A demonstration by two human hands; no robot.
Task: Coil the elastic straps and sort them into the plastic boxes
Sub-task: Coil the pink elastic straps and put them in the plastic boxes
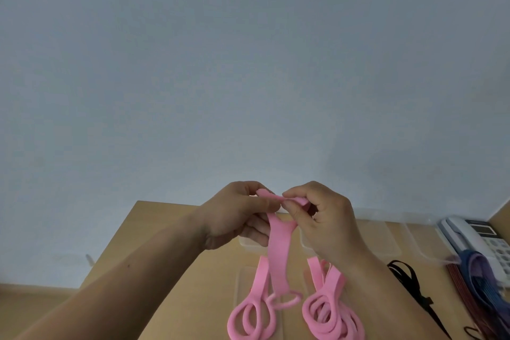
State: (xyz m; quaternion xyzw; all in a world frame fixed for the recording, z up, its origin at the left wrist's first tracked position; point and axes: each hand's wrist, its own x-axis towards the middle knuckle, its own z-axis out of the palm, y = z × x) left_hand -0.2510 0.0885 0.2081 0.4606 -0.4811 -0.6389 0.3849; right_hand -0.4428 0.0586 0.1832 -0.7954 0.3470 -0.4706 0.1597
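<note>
While the left hand (pixel 234 215) and the right hand (pixel 328 223) work just below the middle of the frame, the job looks to be in its early-to-middle stretch. Both hands pinch the top end of a pink strap (pixel 278 246) between thumb and curled fingers, close together, with the end folded over between them. The rest of the strap hangs straight down to the table (pixel 165 243), where its lower end curls loosely. I judge this to be the start of a coil, with only the first turn formed.

At lower centre lie two pink bundles, the left pink coil (pixel 249 317) and the right pink coil (pixel 331 317). Each is wound into loops with a loose tail pointing up the frame. Something clear and flat seems to lie under them, but I cannot tell whether it is a box.

The clear plastic boxes (pixel 392 243) stand in a row along the far edge of the table, behind the hands; those that show appear to hold nothing.

Towards the lower right a black strap (pixel 405 276), dark red straps (pixel 456 281) and blue and purple straps (pixel 477 276) lie uncoiled, the last partly over a telephone (pixel 485 234). Most of the coiling, and seemingly all the sorting, is left.
</note>
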